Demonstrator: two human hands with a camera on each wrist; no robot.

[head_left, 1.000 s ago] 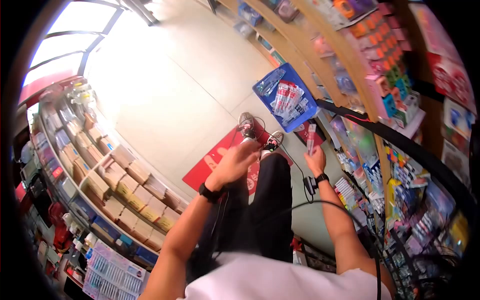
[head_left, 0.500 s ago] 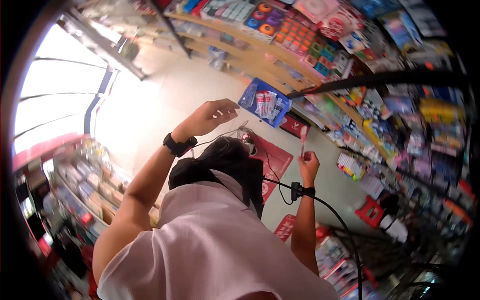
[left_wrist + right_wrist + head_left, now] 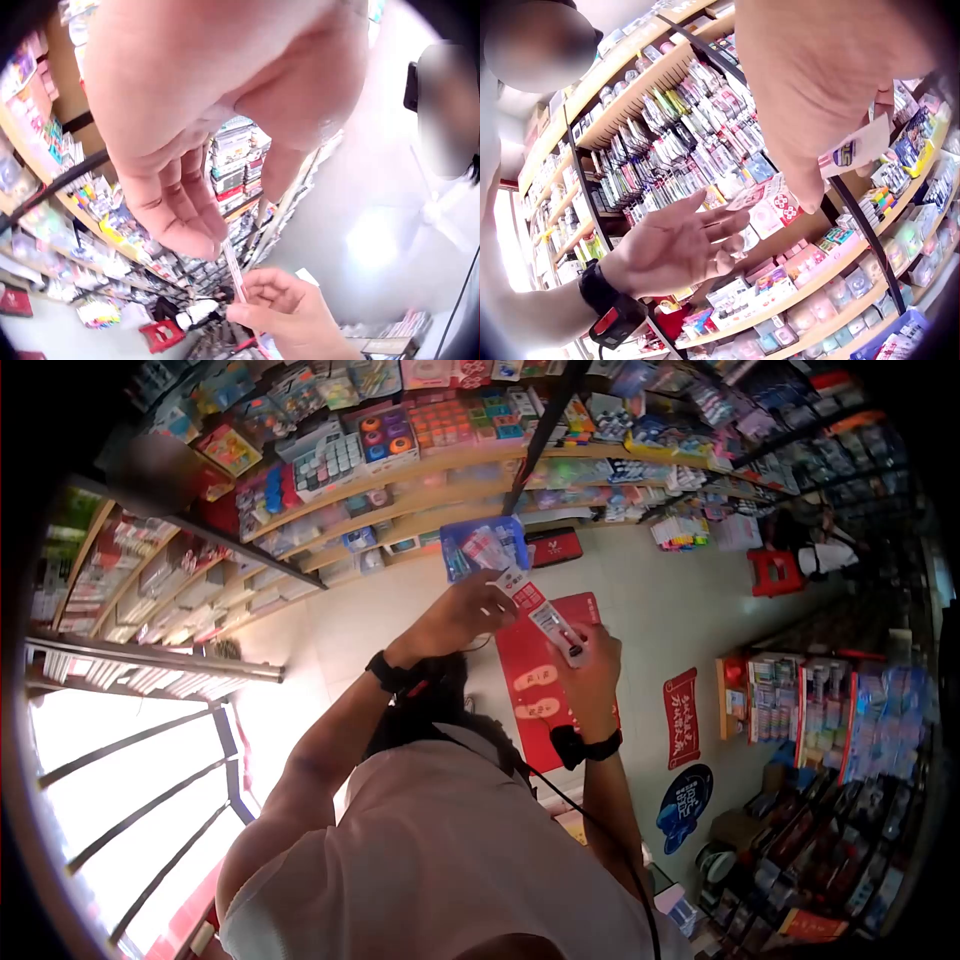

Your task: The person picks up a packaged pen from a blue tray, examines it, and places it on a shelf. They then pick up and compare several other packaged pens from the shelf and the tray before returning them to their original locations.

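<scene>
At mid-frame the right hand [image 3: 588, 668] pinches the lower end of a packet [image 3: 538, 610]; the left hand [image 3: 462, 616] is at its upper end. A blue basket [image 3: 518, 543] sits upper centre. Below, a red mat [image 3: 515, 645] shows 2 footprints [image 3: 535, 679]. A red stool [image 3: 776, 572] stands upper right.

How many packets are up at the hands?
1: the packet, one end pinched by the right hand, the other at the left hand. Another behind it might be hidden.

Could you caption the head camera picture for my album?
Right hand holding a slim red-and-white packet, left hand at its other end, above a red floor mat.
</scene>
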